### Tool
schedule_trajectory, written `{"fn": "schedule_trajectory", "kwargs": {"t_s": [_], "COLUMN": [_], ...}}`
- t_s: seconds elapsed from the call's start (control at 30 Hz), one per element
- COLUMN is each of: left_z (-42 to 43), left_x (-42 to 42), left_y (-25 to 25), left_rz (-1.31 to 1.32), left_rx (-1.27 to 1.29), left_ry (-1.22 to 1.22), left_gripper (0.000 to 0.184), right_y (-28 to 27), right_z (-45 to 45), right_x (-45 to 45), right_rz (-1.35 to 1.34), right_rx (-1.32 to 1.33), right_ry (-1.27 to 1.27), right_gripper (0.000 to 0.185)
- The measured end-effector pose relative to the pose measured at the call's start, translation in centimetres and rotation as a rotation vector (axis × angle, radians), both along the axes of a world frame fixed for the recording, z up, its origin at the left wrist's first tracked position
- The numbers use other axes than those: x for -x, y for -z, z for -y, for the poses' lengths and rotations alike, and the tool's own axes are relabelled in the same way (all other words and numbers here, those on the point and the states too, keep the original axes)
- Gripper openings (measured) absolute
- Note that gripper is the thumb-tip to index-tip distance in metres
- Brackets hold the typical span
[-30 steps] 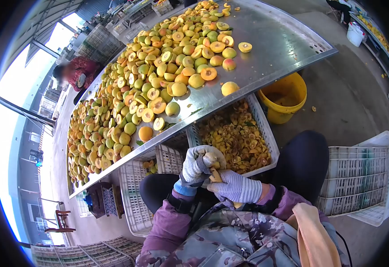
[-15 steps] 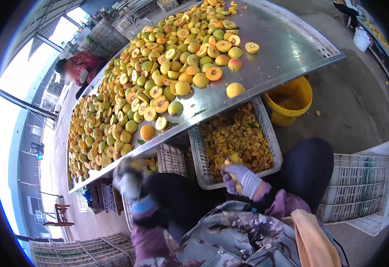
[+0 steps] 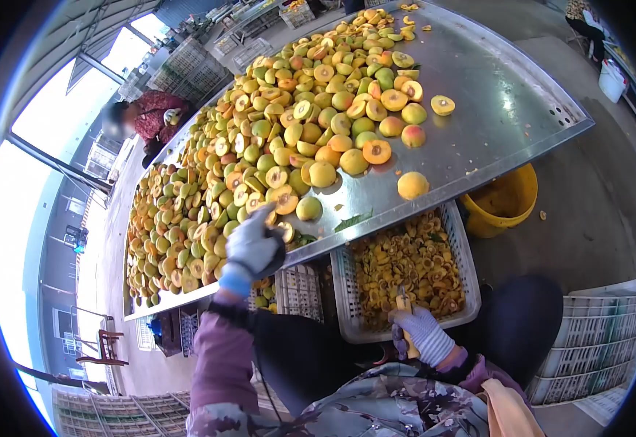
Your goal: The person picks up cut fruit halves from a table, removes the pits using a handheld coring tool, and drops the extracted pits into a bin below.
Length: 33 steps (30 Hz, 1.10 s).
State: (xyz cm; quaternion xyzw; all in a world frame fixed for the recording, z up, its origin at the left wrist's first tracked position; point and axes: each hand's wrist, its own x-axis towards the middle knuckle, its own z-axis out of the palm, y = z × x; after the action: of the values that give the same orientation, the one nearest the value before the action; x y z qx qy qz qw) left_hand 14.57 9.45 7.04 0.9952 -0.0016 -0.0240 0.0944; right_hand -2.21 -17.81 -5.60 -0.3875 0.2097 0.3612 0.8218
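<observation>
My left hand (image 3: 252, 246), in a white glove with a dark palm, reaches over the near edge of the metal table (image 3: 507, 95). Its fingers stretch towards halved fruit, next to a cut half (image 3: 284, 231) by the edge; no fruit shows in its grasp. My right hand (image 3: 423, 336), in a striped glove, is closed around a tool with a yellowish handle (image 3: 404, 302) above the near rim of a white crate. Yellow and green fruit, whole and halved, lies heaped on the table. The crate (image 3: 343, 291) holds many cut yellow fruit pieces.
A yellow bucket (image 3: 503, 207) stands right of the crate under the table. White crates (image 3: 587, 342) are stacked at the right, and another crate (image 3: 299, 291) sits below the table. A person in red (image 3: 159, 116) is at the table's far left.
My left hand first left my right hand and went down to the left beside my knee, then rose to the table's fruit. My right hand kept the tool. The view has shifted.
</observation>
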Motion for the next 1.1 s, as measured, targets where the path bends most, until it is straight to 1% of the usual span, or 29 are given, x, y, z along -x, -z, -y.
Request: {"fn": "schedule_trajectory", "kwargs": {"t_s": [0.03, 0.07, 0.1, 0.17, 0.23, 0.3, 0.33, 0.37, 0.4, 0.43, 0.5, 0.53, 0.57, 0.63, 0.67, 0.7, 0.8, 0.9, 0.97, 1.0, 1.03, 1.07, 1.1], "left_z": [0.6, 2.2, 2.7, 2.7, 3.4, 3.0, 2.7, 1.9, 1.6, 1.5, 2.4, 4.1, 4.6, 5.8, 6.0, 6.3, 7.0, 7.1, 7.5, 8.3, 8.5, 8.6, 8.8], "left_x": [-2.2, -3.9, -5.4, -7.2, -7.6, -7.0, -6.0, -5.4, -3.6, -1.3, 2.4, 4.8, 6.3, 9.2, 10.0, 11.0, 12.8, 14.0, 14.6, 15.1, 15.3, 15.3, 15.4], "left_y": [1.9, 2.9, 4.5, 8.1, 7.5, 5.8, 4.7, 3.9, 4.1, 4.5, 4.6, 3.9, 4.7, 5.3, 5.7, 5.8, 5.8, 5.6, 5.9, 6.0, 6.3, 6.9, 7.3], "left_rz": [0.001, -0.090, -0.144, -0.074, -0.077, -0.184, -0.175, -0.384, -0.393, -0.384, -0.378, -0.534, -0.575, -0.630, -0.706, -0.724, -0.700, -0.621, -0.533, -0.458, -0.454, -0.354, -0.257], "left_rx": [-0.063, -0.201, -0.268, -0.400, -0.415, -0.180, 0.057, 0.457, 0.923, 1.390, 1.359, 1.692, 1.753, 1.803, 1.832, 1.856, 1.841, 1.809, 1.683, 1.886, 1.887, 1.806, 1.723], "left_ry": [0.179, 0.221, 0.253, 0.304, 0.286, 0.267, 0.227, 0.108, 0.097, 0.081, 0.174, 0.095, 0.118, 0.046, 0.053, 0.039, 0.108, 0.092, 0.003, 0.125, 0.124, 0.100, 0.074], "left_gripper": [0.057, 0.067, 0.068, 0.068, 0.067, 0.067, 0.068, 0.062, 0.066, 0.071, 0.057, 0.066, 0.073, 0.077, 0.079, 0.079, 0.079, 0.076, 0.073, 0.057, 0.057, 0.054, 0.056], "right_y": [-0.1, -0.6, -0.6, -0.4, -0.3, -0.6, -0.5, -0.3, -0.2, -0.5, -1.4, -1.5, -2.1, -3.2, -3.3, -3.3, -2.9, -2.1, -2.2, -2.3, -2.6, -2.9, -3.1], "right_z": [0.3, 0.6, 0.7, 1.0, 1.1, 1.1, 0.9, 0.5, 0.2, -0.1, -0.6, -1.2, -1.5, -1.9, -2.2, -2.3, -2.8, -3.4, -3.8, -4.0, -4.0, -4.0, -4.0], "right_x": [-0.2, -0.4, -0.6, -0.8, -1.1, -1.1, -1.1, -1.0, -0.9, -0.8, -0.7, -0.5, -0.3, -0.1, 0.0, 0.3, 1.1, 1.7, 2.0, 2.1, 2.2, 2.2, 2.2], "right_rz": [0.055, 0.046, 0.047, 0.053, 0.072, 0.138, 0.134, 0.454, 0.777, 0.775, 0.985, 1.035, 1.024, 1.109, 1.128, 1.123, 1.148, 1.160, 1.147, 1.129, 1.133, 1.123, 1.111], "right_rx": [0.032, 0.048, 0.052, 0.053, 0.089, 0.130, 0.125, 0.394, 0.662, 0.656, 0.932, 0.964, 0.970, 1.001, 1.004, 1.015, 1.085, 1.091, 1.093, 1.094, 1.092, 1.071, 1.049], "right_ry": [0.036, 0.036, 0.042, 0.052, 0.043, -0.002, -0.005, 0.024, 0.051, 0.045, -0.004, 0.043, 0.036, 0.015, 0.012, 0.009, -0.099, -0.104, -0.107, -0.111, -0.113, -0.151, -0.190], "right_gripper": [0.022, 0.021, 0.021, 0.019, 0.018, 0.021, 0.021, 0.025, 0.029, 0.029, 0.039, 0.037, 0.037, 0.033, 0.032, 0.032, 0.035, 0.038, 0.038, 0.039, 0.039, 0.040, 0.040]}}
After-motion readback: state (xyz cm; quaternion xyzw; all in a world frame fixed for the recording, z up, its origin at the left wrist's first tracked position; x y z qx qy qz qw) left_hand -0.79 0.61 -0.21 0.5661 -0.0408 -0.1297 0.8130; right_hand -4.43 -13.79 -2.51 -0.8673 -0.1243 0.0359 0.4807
